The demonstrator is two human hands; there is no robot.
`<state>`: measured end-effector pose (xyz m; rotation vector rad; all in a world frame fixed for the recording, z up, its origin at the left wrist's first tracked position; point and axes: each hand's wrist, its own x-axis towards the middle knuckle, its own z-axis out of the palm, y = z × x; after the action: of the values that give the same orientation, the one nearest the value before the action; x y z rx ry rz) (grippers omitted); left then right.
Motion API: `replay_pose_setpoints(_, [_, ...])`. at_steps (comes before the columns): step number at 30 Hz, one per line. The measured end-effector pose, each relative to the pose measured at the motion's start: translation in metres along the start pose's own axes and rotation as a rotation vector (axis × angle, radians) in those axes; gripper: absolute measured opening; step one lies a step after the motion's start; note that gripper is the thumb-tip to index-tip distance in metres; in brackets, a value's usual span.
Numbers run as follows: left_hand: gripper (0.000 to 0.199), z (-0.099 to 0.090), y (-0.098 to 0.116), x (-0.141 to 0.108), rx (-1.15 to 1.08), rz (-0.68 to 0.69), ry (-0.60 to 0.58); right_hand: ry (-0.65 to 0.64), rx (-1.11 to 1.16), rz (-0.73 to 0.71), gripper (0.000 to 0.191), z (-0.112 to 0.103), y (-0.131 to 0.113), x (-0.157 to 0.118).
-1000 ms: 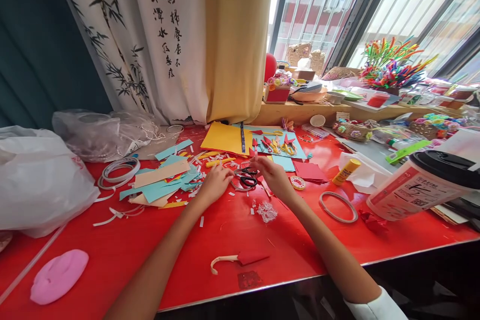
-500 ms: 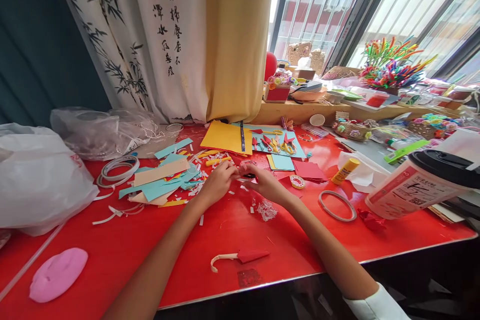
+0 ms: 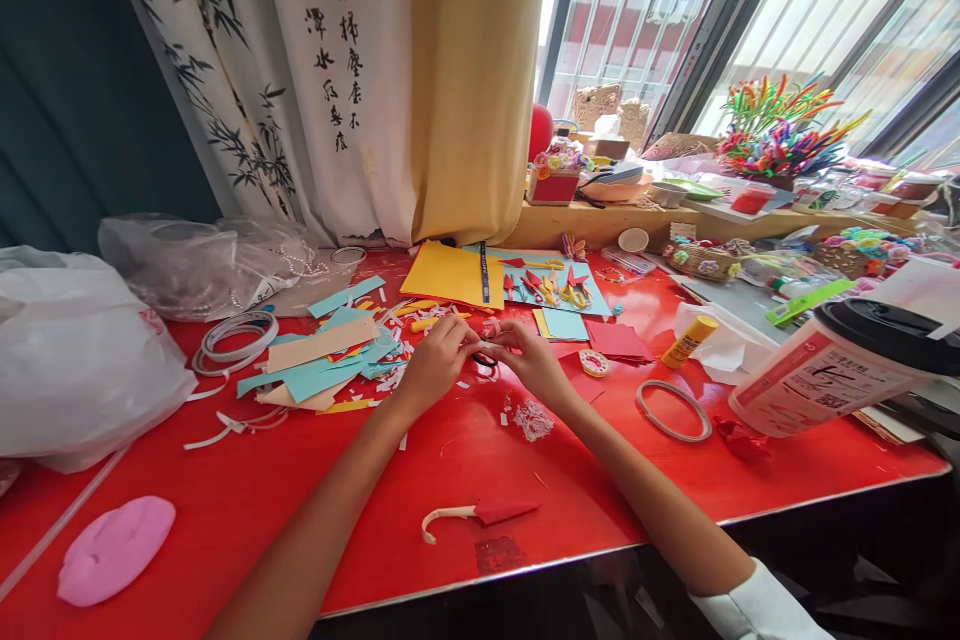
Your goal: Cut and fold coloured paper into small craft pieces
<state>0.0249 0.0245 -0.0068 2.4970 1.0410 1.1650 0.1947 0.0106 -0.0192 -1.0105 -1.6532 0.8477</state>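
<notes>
Over the middle of the red table (image 3: pixel 450 460), my left hand (image 3: pixel 441 357) and my right hand (image 3: pixel 529 356) meet with fingers pinched together. Between the fingertips is something small and pale, too small to name. A dark curved handle shape (image 3: pixel 485 360) shows just beneath the fingers. Left of my left hand lies a pile of blue, tan and yellow paper scraps (image 3: pixel 322 355). Red paper squares (image 3: pixel 619 341) and a small patterned tape roll (image 3: pixel 595 363) lie right of my right hand. Nearer the front edge is a small folded red paper umbrella (image 3: pixel 506 511) with a pale hooked handle.
A large cup (image 3: pixel 832 370), a glue stick (image 3: pixel 688 341) and a tape ring (image 3: pixel 673 411) are on the right. White plastic bags (image 3: pixel 82 360), tape rolls (image 3: pixel 236 338) and pink clay (image 3: pixel 116 550) occupy the left. Scissors (image 3: pixel 576 290) lie at the back.
My right hand has shifted slightly, its fingers now pinched against my left fingertips. The dark curved shape sits lower, beneath the fingers.
</notes>
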Motion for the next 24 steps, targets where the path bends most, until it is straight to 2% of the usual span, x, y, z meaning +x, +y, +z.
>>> replay_pose_setpoints(5, [0.009,0.003,0.000,0.000,0.022,0.007,-0.009,-0.038,0.083,0.020,0.021,0.003,-0.002,-0.001])
replay_pose_setpoints(9, [0.009,0.004,0.001,0.001,-0.068,-0.056,-0.004,-0.090,0.218,0.036,0.022,0.005,-0.004,-0.001])
replay_pose_setpoints(15, [0.014,0.000,0.007,0.004,-0.177,-0.109,0.004,-0.033,0.313,0.057,0.025,0.007,-0.002,0.000])
replay_pose_setpoints(19, [0.010,0.001,0.008,0.003,-0.085,-0.086,-0.014,0.015,0.273,0.036,0.024,0.008,-0.002,-0.001])
replay_pose_setpoints(24, [0.014,0.005,0.013,-0.001,0.192,-0.042,-0.017,0.056,0.289,0.053,0.025,0.011,-0.004,-0.001])
